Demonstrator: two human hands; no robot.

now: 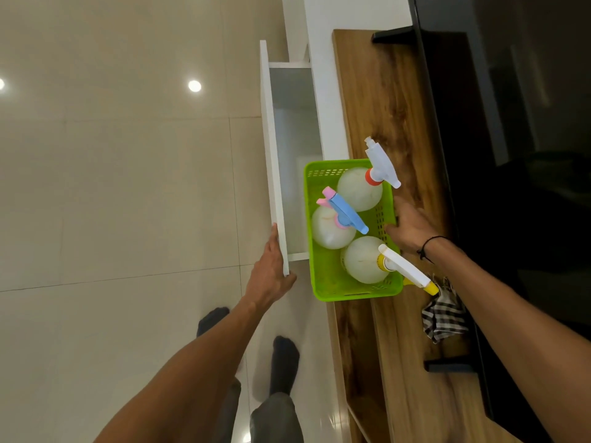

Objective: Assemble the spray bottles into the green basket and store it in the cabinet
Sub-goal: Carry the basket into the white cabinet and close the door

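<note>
Here the green basket (326,270) sits half over the front edge of the wooden cabinet top (393,100), its other half above the open white drawer (294,148). Three spray bottles stand upright in it: one with a white trigger (380,161), one with a blue trigger (347,212), one with a yellow-tipped trigger (406,270). The right hand (411,230) grips the basket's far wall, fingers curled on the rim. The left hand (271,276) clasps the drawer's front panel at its near corner. A checked cloth (443,316) lies on the cabinet top just beside the basket.
</note>
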